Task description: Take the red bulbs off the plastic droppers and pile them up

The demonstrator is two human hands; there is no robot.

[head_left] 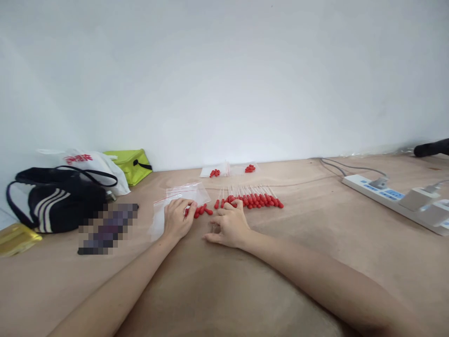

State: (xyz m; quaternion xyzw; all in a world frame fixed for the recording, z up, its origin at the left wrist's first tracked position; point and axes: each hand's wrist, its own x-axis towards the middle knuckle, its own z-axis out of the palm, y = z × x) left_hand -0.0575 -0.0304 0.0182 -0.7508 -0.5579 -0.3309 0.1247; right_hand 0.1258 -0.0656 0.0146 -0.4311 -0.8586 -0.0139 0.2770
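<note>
My left hand (178, 217) lies over a clear zip bag (159, 216), fingers resting forward and thumb apart. Beside its thumb is a small cluster of red bulbs (201, 210), partly hidden by the hand. My right hand (229, 227) hovers low at the near left end of a row of droppers (259, 200) with red bulbs and thin clear tubes. Its thumb and fingers are bent and apart; a faint clear line shows between them, too unclear to name. The row's bulbs face me, and some are hidden behind my right knuckles.
At the back, two small groups of red bulbs (214, 173) lie on clear bags. On the left are a black striped bag (63, 201), a white plastic bag (115, 175), a green pouch (133, 166) and a blurred-out dark object (108, 229). A power strip (393, 201) with plugs lies right.
</note>
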